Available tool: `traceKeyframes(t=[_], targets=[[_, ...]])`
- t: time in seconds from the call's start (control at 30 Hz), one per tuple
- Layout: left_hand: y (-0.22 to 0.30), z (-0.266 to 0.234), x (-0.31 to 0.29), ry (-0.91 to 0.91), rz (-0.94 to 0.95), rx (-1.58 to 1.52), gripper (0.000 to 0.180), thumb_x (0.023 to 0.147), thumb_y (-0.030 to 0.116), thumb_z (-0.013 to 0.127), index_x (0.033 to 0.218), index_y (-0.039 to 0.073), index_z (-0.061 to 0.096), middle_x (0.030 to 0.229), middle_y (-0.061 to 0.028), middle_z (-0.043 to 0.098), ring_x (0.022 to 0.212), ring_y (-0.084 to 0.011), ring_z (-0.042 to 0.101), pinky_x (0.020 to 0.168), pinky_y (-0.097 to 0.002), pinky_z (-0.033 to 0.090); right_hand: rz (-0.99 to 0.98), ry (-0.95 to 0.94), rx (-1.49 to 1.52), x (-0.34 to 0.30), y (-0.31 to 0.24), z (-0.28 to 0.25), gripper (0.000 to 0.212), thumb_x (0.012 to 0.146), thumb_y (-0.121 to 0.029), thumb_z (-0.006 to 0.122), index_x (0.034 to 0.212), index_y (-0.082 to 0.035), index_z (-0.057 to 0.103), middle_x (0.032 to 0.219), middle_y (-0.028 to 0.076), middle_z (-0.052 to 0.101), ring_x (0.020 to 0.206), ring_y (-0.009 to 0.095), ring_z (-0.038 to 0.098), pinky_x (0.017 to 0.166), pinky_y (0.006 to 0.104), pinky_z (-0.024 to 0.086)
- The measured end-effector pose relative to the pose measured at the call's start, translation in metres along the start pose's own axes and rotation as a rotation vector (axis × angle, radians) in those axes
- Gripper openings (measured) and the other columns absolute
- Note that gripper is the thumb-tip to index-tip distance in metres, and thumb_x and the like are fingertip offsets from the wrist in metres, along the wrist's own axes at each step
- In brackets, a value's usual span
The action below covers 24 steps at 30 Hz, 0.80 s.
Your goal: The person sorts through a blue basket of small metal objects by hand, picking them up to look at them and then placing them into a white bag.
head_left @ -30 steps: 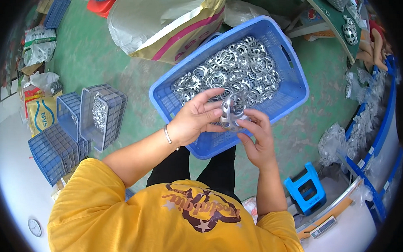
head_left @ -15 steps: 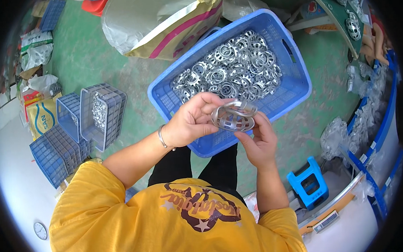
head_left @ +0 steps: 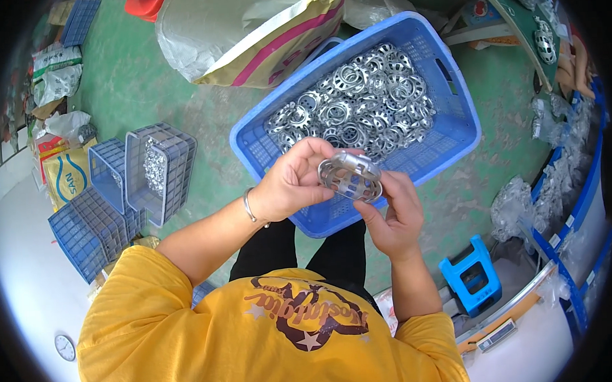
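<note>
A shiny metal sink strainer basket (head_left: 349,176), round with slots in its wall and what looks like a hoop or handle across it, is held up between my two hands. My left hand (head_left: 297,181) pinches its left side with thumb and fingers. On the right, my right hand (head_left: 393,215) grips the rim, thumb below and fingers behind. The strainer is tilted, over the near edge of a large blue plastic crate (head_left: 307,221). Inside that crate lies a heap of similar slotted metal parts (head_left: 350,115).
Smaller blue-grey crates (head_left: 174,189), one with small shiny pieces, stand on the green floor at left. A big woven sack (head_left: 247,38) leans beyond the crate. At right are a bright blue stool (head_left: 472,276) and a rack with plastic-wrapped goods (head_left: 549,203). Another person's arm (head_left: 574,64) shows far right.
The strainer has turned and tipped between my fingers, so its outline looks rounder now. Both hands keep their hold. The whole view has shifted slightly.
</note>
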<state>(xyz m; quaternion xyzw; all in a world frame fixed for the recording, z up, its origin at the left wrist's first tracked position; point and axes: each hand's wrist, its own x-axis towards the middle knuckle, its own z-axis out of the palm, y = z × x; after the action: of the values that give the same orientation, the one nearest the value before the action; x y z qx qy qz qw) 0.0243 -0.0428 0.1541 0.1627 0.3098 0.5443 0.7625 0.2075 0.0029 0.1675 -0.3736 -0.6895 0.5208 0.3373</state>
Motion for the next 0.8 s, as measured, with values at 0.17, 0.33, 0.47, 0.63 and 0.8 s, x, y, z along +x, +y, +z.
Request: traceKeyframes(t=[0.17,0.33,0.47,0.63,0.8], targets=[[0.004,-0.002,-0.006,0.133,-0.097,-0.026,0.038,0.078,-0.007,0.051,0.111,0.008,0.038,0.109,-0.0114,0.051,0.099,-0.0183,0.054,0.08,-0.0299,0.047,0.098,0.01,0.043,0.004,-0.002,0.008,0.033,0.077,-0.006,0.06,0.107,0.004,0.052,0.084,0.013,0.058,0.068,0.018,0.056,0.062,0.0256,0.047],[0.061,-0.032,0.02,0.602,0.307,0.677,0.038,0.079,0.008,0.058,0.114,0.007,0.044,0.088,-0.0027,0.056,0.068,-0.0095,0.056,0.061,-0.0234,0.049,0.676,0.075,-0.166,-0.002,0.099,-0.016,0.024,0.086,-0.015,0.045,0.1,0.002,0.055,0.079,0.014,0.062,0.068,0.021,0.06,0.063,0.0312,0.047],[0.139,-0.09,0.057,0.799,0.751,1.189,0.037,0.082,0.006,0.055,0.117,0.003,0.043,0.081,-0.0049,0.058,0.066,-0.0078,0.053,0.058,-0.0182,0.044,0.801,-0.521,-0.737,-0.013,0.196,-0.015,0.026,0.078,-0.012,0.046,0.095,0.002,0.059,0.094,0.022,0.059,0.086,0.037,0.057,0.078,0.0435,0.044],[0.164,-0.198,0.07,0.851,0.15,1.854,0.04,0.077,0.017,0.059,0.115,0.012,0.051,0.082,-0.0118,0.061,0.071,-0.0211,0.06,0.068,-0.0281,0.047,0.966,-0.754,-0.882,-0.014,0.267,0.038,0.03,0.076,-0.01,0.044,0.1,0.002,0.059,0.106,0.022,0.055,0.1,0.034,0.053,0.085,0.0386,0.042],[0.148,-0.171,0.081,0.599,-0.255,1.446,0.025,0.081,0.012,0.056,0.103,-0.001,0.057,0.092,-0.0093,0.063,0.08,-0.014,0.059,0.071,-0.0261,0.046,1.118,-0.679,-0.923,-0.036,0.302,0.061,0.032,0.08,-0.014,0.043,0.106,-0.003,0.057,0.113,0.019,0.053,0.106,0.031,0.051,0.087,0.0385,0.042]])
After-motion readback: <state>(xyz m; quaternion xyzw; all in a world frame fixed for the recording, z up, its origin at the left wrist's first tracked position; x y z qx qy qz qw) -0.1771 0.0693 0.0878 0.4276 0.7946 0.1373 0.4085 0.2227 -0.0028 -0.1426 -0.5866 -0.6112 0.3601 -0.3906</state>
